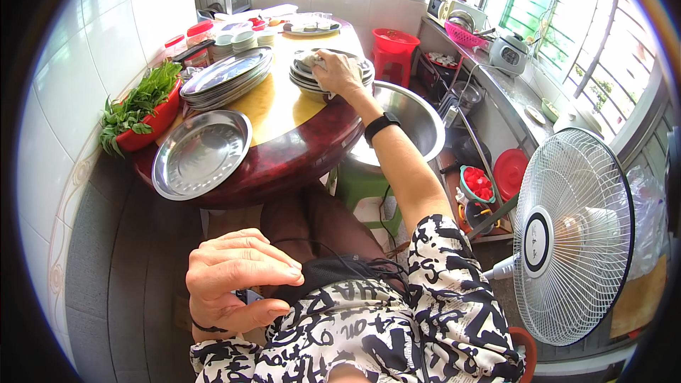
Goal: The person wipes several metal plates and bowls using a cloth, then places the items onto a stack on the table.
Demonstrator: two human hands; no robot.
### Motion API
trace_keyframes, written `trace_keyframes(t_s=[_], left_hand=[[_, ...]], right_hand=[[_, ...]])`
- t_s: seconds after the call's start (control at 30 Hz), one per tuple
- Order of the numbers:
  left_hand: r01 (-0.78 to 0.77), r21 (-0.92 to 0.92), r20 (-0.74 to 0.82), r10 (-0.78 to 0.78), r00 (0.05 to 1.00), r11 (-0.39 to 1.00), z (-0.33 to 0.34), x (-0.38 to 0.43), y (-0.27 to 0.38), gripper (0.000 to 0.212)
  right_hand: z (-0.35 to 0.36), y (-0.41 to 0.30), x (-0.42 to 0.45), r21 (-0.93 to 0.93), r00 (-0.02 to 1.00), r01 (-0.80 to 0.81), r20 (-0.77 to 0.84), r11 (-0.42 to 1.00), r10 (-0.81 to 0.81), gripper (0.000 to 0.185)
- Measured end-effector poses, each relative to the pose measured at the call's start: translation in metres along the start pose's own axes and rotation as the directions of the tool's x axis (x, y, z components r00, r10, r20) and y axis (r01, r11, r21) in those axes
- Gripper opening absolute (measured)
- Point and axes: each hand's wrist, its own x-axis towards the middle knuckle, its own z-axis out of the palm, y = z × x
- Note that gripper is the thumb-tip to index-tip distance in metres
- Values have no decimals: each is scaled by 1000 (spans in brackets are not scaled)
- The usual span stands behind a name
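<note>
My right hand reaches forward onto a stack of metal plates near the table's right edge. Its fingers grip a crumpled pale cloth that rests on the top plate. A black band circles that wrist. Raised above my lap, my left hand holds nothing, with its thumb and fingers apart. A single round metal plate lies at the table's near left edge. Behind it stands a tilted stack of oval metal plates.
A red basin of leafy greens sits at the table's left. Right of the table, a large metal basin rests on a green stool. A standing fan is close on my right, before a counter with a rice cooker.
</note>
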Motion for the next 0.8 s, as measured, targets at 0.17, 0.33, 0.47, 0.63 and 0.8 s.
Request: trace_keyframes(t_s=[0.17,0.33,0.47,0.63,0.8], left_hand=[[12,9,-5,-12,1000,1000,0,1,-1,29],[34,24,-105,-31,994,999,2,5,-7,29],[185,159,-321,-126,939,970,-3,4,-18,37],[315,280,-467,-158,870,907,-7,5,-41,61],[302,279,-231,-242,942,912,12,7,-50,63]], right_hand=[[-22,-5,9,25,906,93,-416,995,-74,28],[-62,-7,20,421,751,184,-644,888,149,19],[-115,-46,-22,426,684,278,-717,861,134,19],[-151,-72,-114,647,884,146,-424,749,194,21],[-160,-85,-182,722,975,84,-202,687,92,26]])
